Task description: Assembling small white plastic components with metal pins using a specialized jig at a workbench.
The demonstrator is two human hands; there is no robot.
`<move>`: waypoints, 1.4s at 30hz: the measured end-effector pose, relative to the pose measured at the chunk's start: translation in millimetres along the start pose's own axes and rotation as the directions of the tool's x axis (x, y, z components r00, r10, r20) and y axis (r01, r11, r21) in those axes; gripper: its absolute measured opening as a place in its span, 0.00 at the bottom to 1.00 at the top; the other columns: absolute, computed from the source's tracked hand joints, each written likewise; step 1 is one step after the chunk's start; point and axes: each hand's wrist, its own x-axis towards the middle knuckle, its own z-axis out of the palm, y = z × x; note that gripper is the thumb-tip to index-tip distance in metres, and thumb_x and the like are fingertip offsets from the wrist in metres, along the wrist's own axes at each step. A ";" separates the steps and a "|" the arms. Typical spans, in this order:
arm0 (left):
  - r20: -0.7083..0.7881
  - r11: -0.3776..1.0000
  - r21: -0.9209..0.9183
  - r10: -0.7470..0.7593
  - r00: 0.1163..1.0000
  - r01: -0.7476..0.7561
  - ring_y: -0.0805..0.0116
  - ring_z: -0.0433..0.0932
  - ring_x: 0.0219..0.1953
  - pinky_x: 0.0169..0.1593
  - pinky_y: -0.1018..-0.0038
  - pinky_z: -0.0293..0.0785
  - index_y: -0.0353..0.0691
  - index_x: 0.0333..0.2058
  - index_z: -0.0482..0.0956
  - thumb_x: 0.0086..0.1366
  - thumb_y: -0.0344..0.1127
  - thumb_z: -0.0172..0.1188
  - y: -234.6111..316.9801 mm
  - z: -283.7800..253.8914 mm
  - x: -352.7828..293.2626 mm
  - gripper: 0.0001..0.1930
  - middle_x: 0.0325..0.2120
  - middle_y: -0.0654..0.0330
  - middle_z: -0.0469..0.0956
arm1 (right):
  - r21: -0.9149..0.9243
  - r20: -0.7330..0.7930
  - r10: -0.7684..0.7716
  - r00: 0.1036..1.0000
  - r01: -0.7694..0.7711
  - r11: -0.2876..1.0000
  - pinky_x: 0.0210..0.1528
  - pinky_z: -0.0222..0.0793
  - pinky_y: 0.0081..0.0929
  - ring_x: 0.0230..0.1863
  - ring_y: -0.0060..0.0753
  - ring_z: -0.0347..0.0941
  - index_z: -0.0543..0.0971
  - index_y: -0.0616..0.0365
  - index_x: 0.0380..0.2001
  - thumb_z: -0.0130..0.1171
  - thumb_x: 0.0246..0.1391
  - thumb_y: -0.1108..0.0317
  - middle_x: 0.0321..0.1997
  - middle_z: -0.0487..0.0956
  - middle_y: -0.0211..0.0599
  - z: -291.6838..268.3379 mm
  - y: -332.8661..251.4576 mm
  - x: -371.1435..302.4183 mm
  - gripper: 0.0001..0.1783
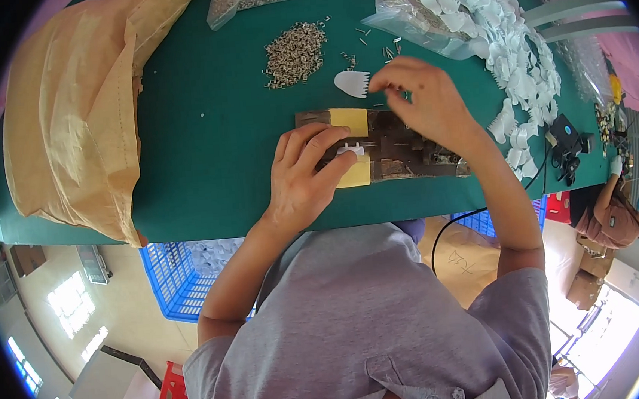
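Observation:
My left hand [302, 174] rests over the left part of a dark, worn fixture block [396, 169] with a yellow strip [349, 122] across it. Its thumb and fingers close on a small white plastic piece [353, 149] with short prongs; much of that piece is hidden. Beyond the block, my right hand [428, 97] is raised with thumb and fingers drawn together in a pinch. Whatever they hold is too small to make out. Close to its fingertips lies a flat white toothed plastic piece [352, 84], rounded at its left end.
A heap of small metal clips [295, 55] and scattered metal pins [390, 48] lie beyond the block. White toothed pieces [523, 71] pile up on the right, near a black device with a cable [564, 135]. A large brown paper sack [73, 121] stands at left.

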 end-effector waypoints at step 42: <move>0.139 0.897 -0.258 -0.333 0.932 0.359 0.52 0.75 0.52 0.55 0.60 0.73 0.40 0.54 0.70 0.53 0.22 0.73 -0.3 0.8 0.5 0.30 0.47 0.57 0.80 | 0.279 0.069 0.020 0.997 -0.039 0.959 0.45 0.75 0.29 0.35 0.39 0.82 0.87 0.59 0.37 0.65 0.59 0.67 0.35 0.87 0.40 16.4 -41.8 -28.3 0.08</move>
